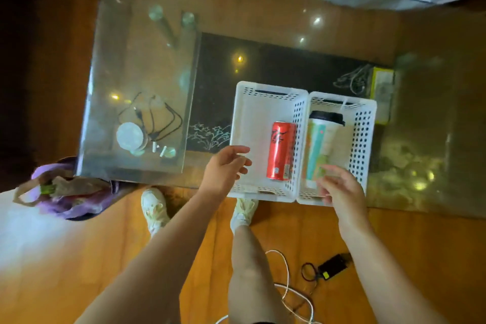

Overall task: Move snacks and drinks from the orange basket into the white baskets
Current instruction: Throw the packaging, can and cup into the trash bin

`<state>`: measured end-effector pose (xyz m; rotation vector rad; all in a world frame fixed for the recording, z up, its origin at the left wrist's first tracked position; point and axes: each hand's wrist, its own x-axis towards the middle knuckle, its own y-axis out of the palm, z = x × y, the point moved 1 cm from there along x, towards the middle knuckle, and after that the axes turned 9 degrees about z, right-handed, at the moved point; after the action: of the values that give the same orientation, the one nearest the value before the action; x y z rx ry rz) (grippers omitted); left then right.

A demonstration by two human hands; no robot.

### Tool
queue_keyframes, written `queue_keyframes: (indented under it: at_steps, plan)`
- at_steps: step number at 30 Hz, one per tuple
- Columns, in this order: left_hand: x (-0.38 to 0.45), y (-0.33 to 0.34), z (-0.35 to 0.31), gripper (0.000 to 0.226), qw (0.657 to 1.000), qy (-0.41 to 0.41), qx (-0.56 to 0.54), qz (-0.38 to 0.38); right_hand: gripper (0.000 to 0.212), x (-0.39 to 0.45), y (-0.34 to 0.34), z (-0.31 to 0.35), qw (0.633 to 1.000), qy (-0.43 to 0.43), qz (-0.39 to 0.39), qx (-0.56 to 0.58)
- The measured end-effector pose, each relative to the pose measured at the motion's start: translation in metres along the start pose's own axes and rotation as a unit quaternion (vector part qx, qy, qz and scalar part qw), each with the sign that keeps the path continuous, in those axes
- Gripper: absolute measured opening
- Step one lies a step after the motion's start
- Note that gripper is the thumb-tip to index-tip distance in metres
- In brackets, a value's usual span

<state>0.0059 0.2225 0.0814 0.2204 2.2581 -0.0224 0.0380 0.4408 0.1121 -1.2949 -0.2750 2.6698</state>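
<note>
Fingers loose on both hands: left hand (pixel 227 166) hovering empty, red soda can (pixel 281 150) lying just beyond in left white basket (pixel 244 113); right hand (pixel 339 187) over snack tube (pixel 319 147), apparently letting go.

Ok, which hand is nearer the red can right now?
Left, narrowly. The left hand hovers at the near-left corner of the left white basket, across from the red can. The right hand is over the right white basket, touching the tall cup.
</note>
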Motion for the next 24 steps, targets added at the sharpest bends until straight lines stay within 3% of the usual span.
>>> queue_keyframes:
  at_steps: [6,13,20,24]
  plan:
    - [0.054,0.054,-0.013,0.046,0.997,-0.066,0.051,0.003,0.032,0.058,-0.04,-0.012,0.999,0.021,-0.026,0.015]
    - [0.103,0.074,-0.011,0.067,0.991,-0.111,0.067,-0.04,0.081,0.12,-0.037,-0.009,0.996,0.057,0.011,0.073]
    - [0.127,0.085,0.002,0.067,0.99,-0.093,0.079,-0.069,0.09,0.15,-0.024,-0.004,0.998,0.021,0.014,0.059]
    - [0.131,0.087,0.004,0.052,0.989,-0.081,0.102,-0.068,0.091,0.153,-0.022,-0.008,0.998,0.013,0.015,0.067]
